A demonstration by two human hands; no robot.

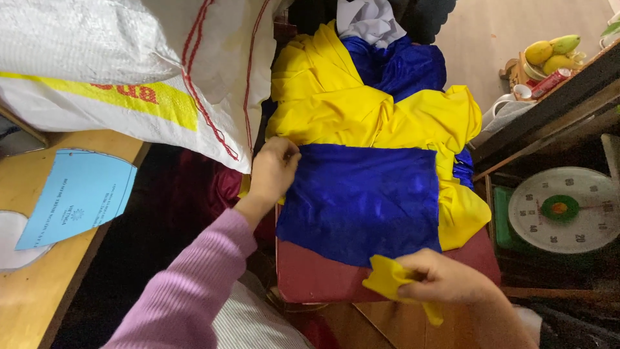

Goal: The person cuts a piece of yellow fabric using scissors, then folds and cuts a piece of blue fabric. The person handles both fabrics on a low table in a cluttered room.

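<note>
**Desk:** Cluttered sewing corner, seen from above. What's nearest the camera?

**Photographer:** At the bottom edge, the right hand (445,279) pinches a small yellow cloth scrap (391,279), grip closed around it, one end of the scrap hanging below the fingers. It sits at the near edge of a red board (310,278).

**Desk:** And the other hand?

**Photographer:** A pink ribbed sleeve (187,291) runs up to the left hand (272,171), fingers bent onto the upper left corner of a blue satin panel (361,200), where blue meets yellow. Whether it pinches the cloth or merely presses it, I cannot tell.

**Desk:** Where does the panel lie?

**Photographer:** Flat on the red board, between the two hands, its far edge tucked against a heap of yellow fabric (349,103).

**Desk:** Beyond that?

**Photographer:** More blue cloth (400,64) on top of the yellow heap, then a pale grey piece (368,19) at the top.

**Desk:** The sides?

**Photographer:** Left, a wooden bench (32,291) carrying a light blue paper pattern (81,194), with a white woven sack (116,58) above it. Right, a round dial scale (562,208), and farther off, yellow-green mangoes (552,52) on a stand.
</note>
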